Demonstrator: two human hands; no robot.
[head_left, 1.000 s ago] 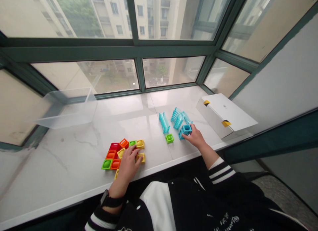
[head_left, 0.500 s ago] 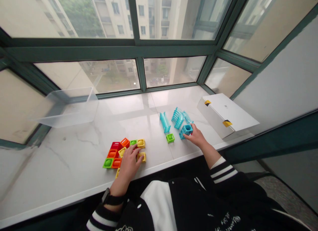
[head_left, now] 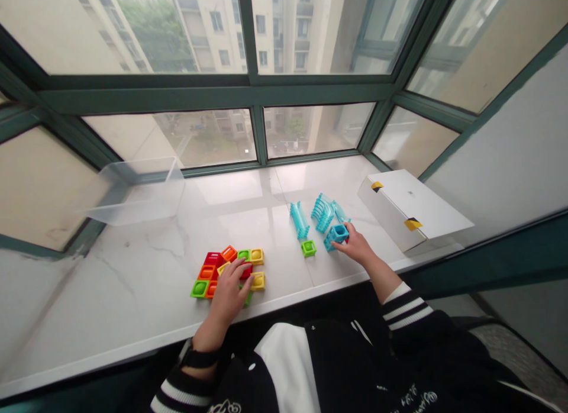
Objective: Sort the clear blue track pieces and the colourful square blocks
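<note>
A cluster of red, orange, yellow and green square blocks [head_left: 213,270] lies on the white marble sill [head_left: 133,283]. My left hand [head_left: 231,289] lies over the cluster's near right part, fingers spread and resting on the blocks. My right hand [head_left: 359,247] pinches a blue cube block [head_left: 336,234] on the sill. A lone green block [head_left: 309,248] sits just left of the cube. Behind it lie translucent blue ribbed track pieces [head_left: 322,213].
A clear plastic bin [head_left: 137,191] stands at the back left by the window. A white box [head_left: 412,209] with yellow tape sits on the right end of the sill. The window frame [head_left: 257,135] bounds the far side.
The view has shifted slightly, so everything sits a little right and lower. My left hand has slid a bit over the blocks. My right hand stays on the blue cube.
</note>
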